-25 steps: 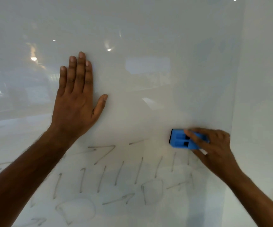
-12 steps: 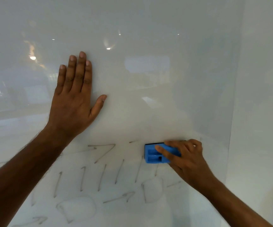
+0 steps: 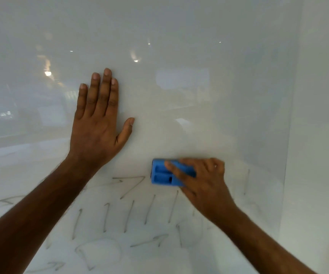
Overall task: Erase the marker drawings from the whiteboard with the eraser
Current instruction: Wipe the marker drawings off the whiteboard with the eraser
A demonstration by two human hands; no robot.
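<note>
A glossy whiteboard (image 3: 179,36) fills the view. My left hand (image 3: 98,123) lies flat and open against it, fingers pointing up. My right hand (image 3: 201,178) presses a blue eraser (image 3: 161,176) onto the board, just right of a grey arrow drawing (image 3: 132,184). Below the eraser runs a row of slanted marker strokes (image 3: 130,216). Lower down are rounded shapes (image 3: 100,252) and more small arrows (image 3: 149,241). A single faint stroke (image 3: 246,181) stands to the right of my right hand.
The whiteboard's right edge (image 3: 290,135) meets a plain pale wall (image 3: 321,135). Reflections of ceiling lights (image 3: 136,60) show on the upper board, which bears no marks.
My right hand has slid the eraser leftward across the board, dipping low on the way and ending beside the arrow. Some strokes on the right have faded. My left hand has stayed put.
</note>
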